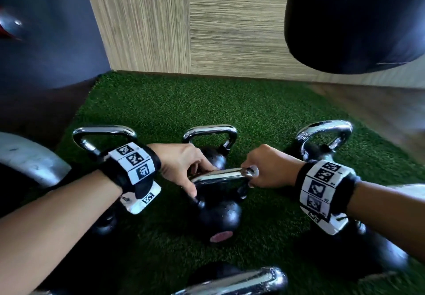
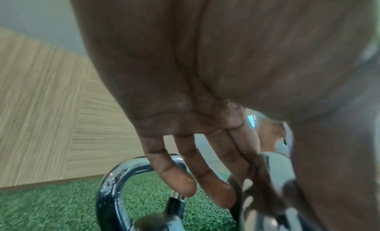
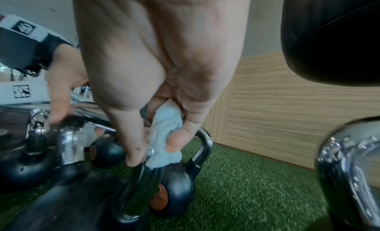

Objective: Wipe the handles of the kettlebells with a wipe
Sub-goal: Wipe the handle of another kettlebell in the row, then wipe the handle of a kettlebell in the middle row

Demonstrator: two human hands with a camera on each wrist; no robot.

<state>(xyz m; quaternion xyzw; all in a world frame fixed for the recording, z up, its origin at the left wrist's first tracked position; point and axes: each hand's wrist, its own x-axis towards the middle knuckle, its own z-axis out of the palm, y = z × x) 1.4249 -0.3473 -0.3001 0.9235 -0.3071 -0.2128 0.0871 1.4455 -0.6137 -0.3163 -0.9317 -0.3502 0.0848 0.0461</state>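
Several black kettlebells with chrome handles stand on green turf (image 1: 230,106). The middle kettlebell (image 1: 218,216) has its handle (image 1: 218,175) between my hands. My left hand (image 1: 197,179) pinches the handle's left corner with thumb and forefinger; in the left wrist view, the left hand (image 2: 273,172) has its other fingers (image 2: 179,177) hanging straight. My right hand (image 1: 251,175) holds a crumpled white wipe (image 1: 254,171) against the right corner. The right wrist view shows the wipe (image 3: 166,137) bunched between thumb and fingers of the right hand (image 3: 156,151), pressed onto the handle's bend (image 3: 144,182).
Behind stand three more kettlebells: left (image 1: 104,133), centre (image 1: 210,133), right (image 1: 324,133). Another handle (image 1: 241,281) lies at the near edge and a black body (image 1: 363,253) under my right wrist. A black punch bag (image 1: 356,18) hangs top right. A wood-panelled wall (image 1: 184,30) closes the back.
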